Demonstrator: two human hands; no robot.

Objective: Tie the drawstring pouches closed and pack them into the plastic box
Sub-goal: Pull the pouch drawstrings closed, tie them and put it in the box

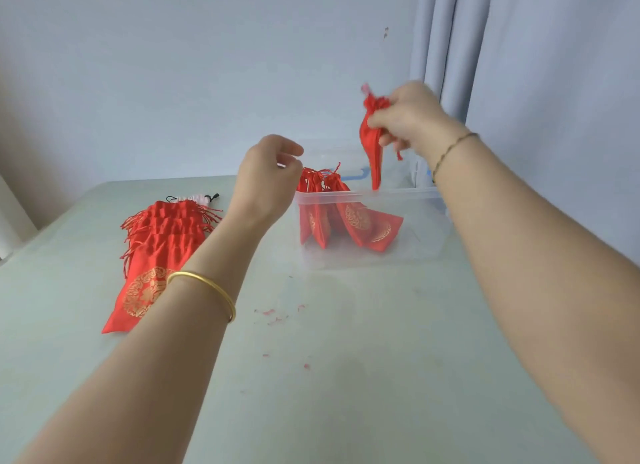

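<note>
My right hand (405, 117) grips the gathered neck of a red drawstring pouch (371, 144), which hangs above the clear plastic box (408, 195); its lower tip is just over the rim. Several tied red pouches (349, 217) with gold prints lean inside the box at its left. My left hand (266, 172) hovers at the box's left rim with loosely curled fingers and holds nothing I can make out. A stack of flat red pouches (156, 241) lies on the table to the left.
The pale green table (346, 377) carries small red thread scraps (273, 313) in front of the box. A pink pouch with black cords (197, 197) lies behind the red stack. The wall and a grey curtain (446, 47) stand behind the box.
</note>
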